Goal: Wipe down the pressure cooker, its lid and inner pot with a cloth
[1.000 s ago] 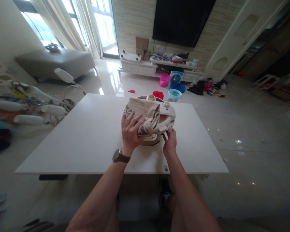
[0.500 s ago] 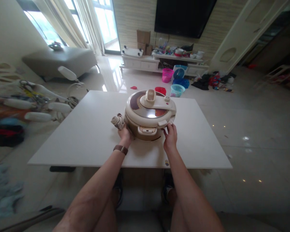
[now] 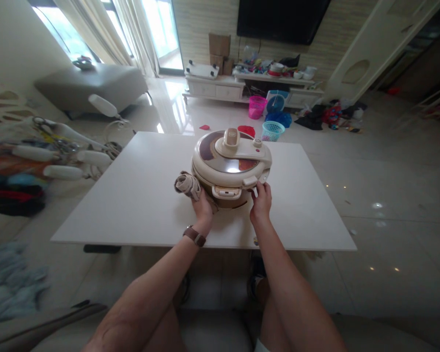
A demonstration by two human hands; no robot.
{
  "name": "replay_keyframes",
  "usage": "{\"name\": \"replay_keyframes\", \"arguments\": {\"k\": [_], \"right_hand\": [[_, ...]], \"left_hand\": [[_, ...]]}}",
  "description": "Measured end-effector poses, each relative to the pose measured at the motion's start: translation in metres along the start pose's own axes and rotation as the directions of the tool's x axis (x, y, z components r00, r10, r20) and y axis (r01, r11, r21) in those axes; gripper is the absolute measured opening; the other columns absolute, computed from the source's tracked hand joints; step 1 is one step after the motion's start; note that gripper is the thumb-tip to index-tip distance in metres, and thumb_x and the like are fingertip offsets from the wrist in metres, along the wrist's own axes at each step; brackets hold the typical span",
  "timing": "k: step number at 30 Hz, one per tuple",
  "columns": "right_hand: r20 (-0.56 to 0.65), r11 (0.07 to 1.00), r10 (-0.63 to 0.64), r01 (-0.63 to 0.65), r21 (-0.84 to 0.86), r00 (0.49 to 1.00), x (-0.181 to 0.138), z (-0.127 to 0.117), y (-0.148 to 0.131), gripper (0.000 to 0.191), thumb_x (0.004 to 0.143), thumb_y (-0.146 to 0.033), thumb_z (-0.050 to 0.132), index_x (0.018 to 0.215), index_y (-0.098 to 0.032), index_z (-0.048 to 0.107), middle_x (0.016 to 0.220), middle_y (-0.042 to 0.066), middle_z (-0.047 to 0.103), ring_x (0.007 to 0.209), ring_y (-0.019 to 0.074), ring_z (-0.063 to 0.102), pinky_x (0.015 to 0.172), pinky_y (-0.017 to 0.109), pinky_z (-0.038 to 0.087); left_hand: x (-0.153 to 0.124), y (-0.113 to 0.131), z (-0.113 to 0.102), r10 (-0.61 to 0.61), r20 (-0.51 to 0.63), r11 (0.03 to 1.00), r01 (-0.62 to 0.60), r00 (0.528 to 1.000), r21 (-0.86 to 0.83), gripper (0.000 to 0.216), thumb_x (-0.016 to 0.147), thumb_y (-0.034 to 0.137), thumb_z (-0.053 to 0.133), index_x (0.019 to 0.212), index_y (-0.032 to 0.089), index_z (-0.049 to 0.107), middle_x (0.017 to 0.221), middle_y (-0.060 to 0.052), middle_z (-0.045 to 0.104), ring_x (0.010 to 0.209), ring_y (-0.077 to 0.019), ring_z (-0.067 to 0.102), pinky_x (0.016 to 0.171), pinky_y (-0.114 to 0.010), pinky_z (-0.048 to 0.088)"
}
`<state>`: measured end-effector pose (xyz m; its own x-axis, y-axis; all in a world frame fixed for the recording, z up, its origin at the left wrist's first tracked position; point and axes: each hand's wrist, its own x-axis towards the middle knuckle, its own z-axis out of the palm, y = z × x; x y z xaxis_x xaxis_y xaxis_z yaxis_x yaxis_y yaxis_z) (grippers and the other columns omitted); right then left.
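A cream and brown electric pressure cooker [image 3: 225, 168] stands on the white table [image 3: 132, 200], its shiny lid on. My left hand [image 3: 203, 209] is closed on a rolled beige patterned cloth [image 3: 187, 185], held at the cooker's lower left side. Part of the cloth shows below that hand, near the cooker's base. My right hand [image 3: 261, 201] grips the cooker under the rim at its right front, and the cooker hides some of its fingertips.
Beyond the table, a pink basket [image 3: 257, 107] and a light blue basket [image 3: 273, 131] are on the floor. A low white cabinet [image 3: 216, 90] behind them carries boxes and clutter. White-padded metal equipment [image 3: 93, 157] is left of the table.
My left hand has shifted right and toward the front of the cooker with the cloth. The right hand stays at the cooker's right rim. The whole view has tilted slightly.
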<state>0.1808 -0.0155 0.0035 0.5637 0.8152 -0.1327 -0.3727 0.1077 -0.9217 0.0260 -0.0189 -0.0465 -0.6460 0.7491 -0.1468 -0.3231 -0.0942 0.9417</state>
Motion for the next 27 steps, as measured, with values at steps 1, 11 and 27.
{"name": "replay_keyframes", "arguments": {"k": [1,11,27], "right_hand": [[0.003,1.0,0.002,-0.002,0.001,1.0,0.0,0.0,0.0,0.039,0.07,-0.052,0.075,0.096,-0.025,0.064,0.098,-0.004,0.067,0.096,0.0152,0.062,0.085,0.028,0.05],[0.004,1.0,-0.002,0.002,0.005,1.0,0.001,-0.001,0.0,0.035,0.071,-0.05,0.074,0.092,-0.024,0.063,0.096,-0.004,0.067,0.096,0.0152,0.061,0.083,0.028,0.051],[0.008,1.0,0.02,-0.021,0.019,1.0,0.004,-0.005,0.004,0.031,0.074,-0.047,0.074,0.092,-0.025,0.062,0.094,-0.004,0.067,0.097,0.0151,0.063,0.085,0.028,0.053]], "left_hand": [[0.014,-0.001,0.0,-0.016,0.002,1.0,0.016,1.0,-0.02,0.039,0.098,0.032,0.069,0.137,0.022,0.068,0.153,-0.009,0.067,0.145,-0.0209,0.06,0.123,-0.036,0.046],[0.014,-0.021,0.003,-0.121,-0.12,0.992,0.116,0.985,-0.05,0.044,0.101,0.035,0.067,0.142,0.018,0.065,0.155,-0.012,0.064,0.145,-0.0213,0.059,0.124,-0.039,0.044],[-0.06,-0.002,0.007,0.012,-0.018,1.0,-0.011,1.0,0.025,0.044,0.1,0.031,0.063,0.142,0.018,0.064,0.163,-0.014,0.056,0.154,-0.0228,0.05,0.132,-0.039,0.034]]}}
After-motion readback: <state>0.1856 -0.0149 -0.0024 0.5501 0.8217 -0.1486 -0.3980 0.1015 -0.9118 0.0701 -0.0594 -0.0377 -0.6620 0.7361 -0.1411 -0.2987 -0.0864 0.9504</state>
